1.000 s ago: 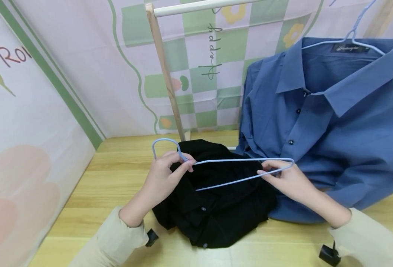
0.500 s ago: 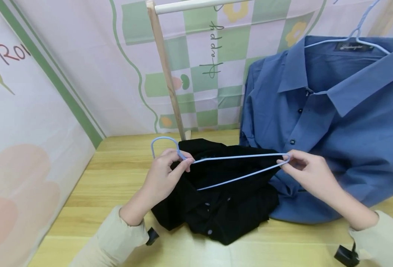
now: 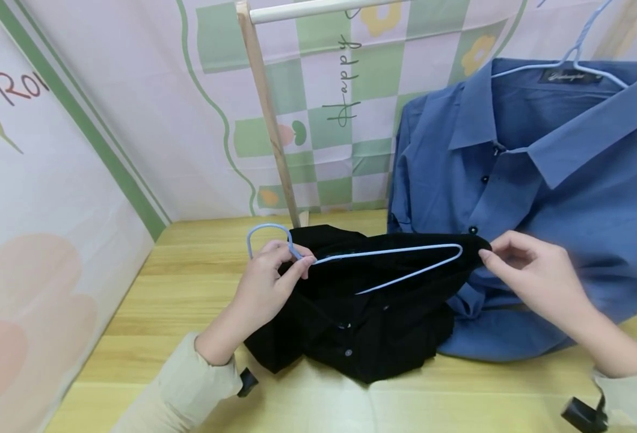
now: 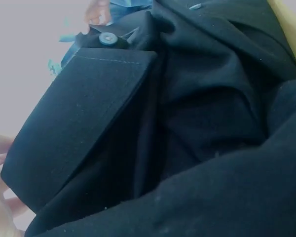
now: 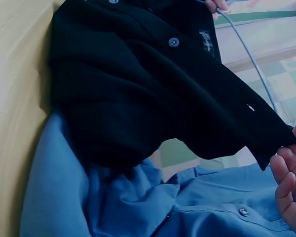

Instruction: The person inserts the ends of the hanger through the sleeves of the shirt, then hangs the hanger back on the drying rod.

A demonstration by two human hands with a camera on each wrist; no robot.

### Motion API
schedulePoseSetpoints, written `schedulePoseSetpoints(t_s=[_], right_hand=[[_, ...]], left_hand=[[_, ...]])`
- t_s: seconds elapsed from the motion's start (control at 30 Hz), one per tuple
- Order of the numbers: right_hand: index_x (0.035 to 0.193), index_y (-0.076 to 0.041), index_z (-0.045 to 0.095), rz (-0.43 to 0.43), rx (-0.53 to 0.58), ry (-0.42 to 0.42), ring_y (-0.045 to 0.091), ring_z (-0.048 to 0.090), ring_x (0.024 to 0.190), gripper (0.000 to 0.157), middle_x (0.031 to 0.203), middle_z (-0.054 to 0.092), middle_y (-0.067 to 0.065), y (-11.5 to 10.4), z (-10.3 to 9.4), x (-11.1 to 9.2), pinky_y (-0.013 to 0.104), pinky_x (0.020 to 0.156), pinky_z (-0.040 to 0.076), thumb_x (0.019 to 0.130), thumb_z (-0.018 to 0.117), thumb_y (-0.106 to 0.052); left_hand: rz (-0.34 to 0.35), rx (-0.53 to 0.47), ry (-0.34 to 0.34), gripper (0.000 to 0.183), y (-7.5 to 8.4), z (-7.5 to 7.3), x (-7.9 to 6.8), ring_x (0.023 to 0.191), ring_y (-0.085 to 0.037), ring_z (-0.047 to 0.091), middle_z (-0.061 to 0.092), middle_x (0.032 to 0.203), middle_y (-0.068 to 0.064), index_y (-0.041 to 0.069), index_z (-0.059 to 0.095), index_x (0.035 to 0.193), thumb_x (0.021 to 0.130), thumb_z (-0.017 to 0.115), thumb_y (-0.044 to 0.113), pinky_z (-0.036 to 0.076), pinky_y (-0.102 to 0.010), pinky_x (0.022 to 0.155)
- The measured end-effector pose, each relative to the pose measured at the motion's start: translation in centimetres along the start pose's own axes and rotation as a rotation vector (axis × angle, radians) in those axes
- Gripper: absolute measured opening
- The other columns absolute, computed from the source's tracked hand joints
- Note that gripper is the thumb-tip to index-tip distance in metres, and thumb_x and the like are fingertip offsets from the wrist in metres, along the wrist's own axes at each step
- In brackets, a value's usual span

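My left hand (image 3: 272, 273) pinches a light blue wire hanger (image 3: 388, 251) just below its hook. The hanger's far end lies over the neck opening of a black button-up shirt (image 3: 372, 349), which is bunched on the table. Thumb and fingers of my right hand (image 3: 540, 276) pinch the black shirt's edge beyond the hanger's tip. In the right wrist view, the black shirt (image 5: 138, 89) stretches towards the right hand (image 5: 288, 182), with a label inside its collar. The left wrist view shows the shirt's collar flap (image 4: 84, 108) and a button close up.
A blue shirt (image 3: 578, 240) hangs on another light blue hanger (image 3: 575, 54) at the right, its lower part against the black shirt. A rack with a wooden post (image 3: 269, 114) and white rail (image 3: 318, 9) stands behind, on the wooden table (image 3: 177, 288). Printed cloth walls enclose it.
My right hand has slid off the hanger's end, moved right and now pinches the black shirt's edge, drawing it outward. The left hand keeps its hold near the hook.
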State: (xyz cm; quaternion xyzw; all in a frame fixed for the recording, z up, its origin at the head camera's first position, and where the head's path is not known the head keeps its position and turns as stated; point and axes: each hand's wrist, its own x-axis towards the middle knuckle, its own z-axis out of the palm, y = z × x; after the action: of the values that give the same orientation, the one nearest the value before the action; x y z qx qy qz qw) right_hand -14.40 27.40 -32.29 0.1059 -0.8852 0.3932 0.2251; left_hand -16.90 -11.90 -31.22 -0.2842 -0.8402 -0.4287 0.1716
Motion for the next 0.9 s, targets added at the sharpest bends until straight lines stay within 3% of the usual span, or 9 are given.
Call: schedulePoseSetpoints(t_s=[0.2, 0.47, 0.73, 0.83, 0.9], right_hand=[[0.086, -0.009, 0.069, -0.015, 0.003, 0.045, -0.011, 0.061, 0.073, 0.011, 0.081, 0.066, -0.021, -1.0, -0.8, 0.2, 0.007, 0.063, 0.043, 0.092, 0.072, 0.0], [0.087, -0.006, 0.069, -0.03, -0.04, 0.122, -0.014, 0.057, 0.071, 0.01, 0.08, 0.062, -0.026, -2.6, -1.9, 0.3, 0.003, 0.067, 0.042, 0.089, 0.074, 0.003], [0.081, 0.002, 0.069, -0.224, 0.06, 0.19, -0.005, 0.056, 0.072, 0.015, 0.083, 0.063, -0.017, -4.0, -2.2, -0.3, 0.003, 0.074, 0.044, 0.082, 0.069, 0.016], [0.078, 0.005, 0.067, -0.32, 0.114, 0.198, -0.002, 0.054, 0.072, 0.01, 0.083, 0.064, -0.014, -4.4, -2.3, -0.4, 0.004, 0.071, 0.044, 0.088, 0.069, 0.006], [0.076, 0.008, 0.066, -0.408, 0.218, 0.201, 0.001, 0.053, 0.073, 0.016, 0.082, 0.064, -0.01, -4.7, -2.2, -0.5, 0.006, 0.069, 0.043, 0.091, 0.069, 0.002]], left_hand=[[0.036, 0.044, 0.004, 0.025, -0.1, 0.2, 0.0, 0.099, -0.019, 0.06, 0.074, 0.104, -0.001, 0.013, 0.063, 0.074, 0.098, 0.07, 0.013, 0.045, -0.034, 0.071], [0.013, 0.096, 0.008, 0.025, 0.2, 0.7, -0.1, 0.101, -0.02, 0.059, 0.074, 0.105, 0.003, 0.014, 0.063, 0.075, 0.098, 0.071, 0.018, 0.036, -0.053, 0.086], [0.008, 0.171, 0.016, 0.026, 0.2, 1.2, 0.1, 0.105, -0.02, 0.059, 0.075, 0.105, 0.004, 0.015, 0.064, 0.075, 0.099, 0.07, 0.02, 0.037, -0.057, 0.087], [0.011, 0.204, 0.044, 0.026, 0.2, 1.2, 0.1, 0.104, -0.021, 0.06, 0.075, 0.104, 0.005, 0.015, 0.065, 0.074, 0.099, 0.071, 0.021, 0.038, -0.056, 0.085], [0.025, 0.224, 0.069, 0.026, 0.3, 1.3, 0.2, 0.103, -0.021, 0.06, 0.075, 0.102, 0.005, 0.015, 0.066, 0.073, 0.098, 0.072, 0.021, 0.038, -0.058, 0.087]])
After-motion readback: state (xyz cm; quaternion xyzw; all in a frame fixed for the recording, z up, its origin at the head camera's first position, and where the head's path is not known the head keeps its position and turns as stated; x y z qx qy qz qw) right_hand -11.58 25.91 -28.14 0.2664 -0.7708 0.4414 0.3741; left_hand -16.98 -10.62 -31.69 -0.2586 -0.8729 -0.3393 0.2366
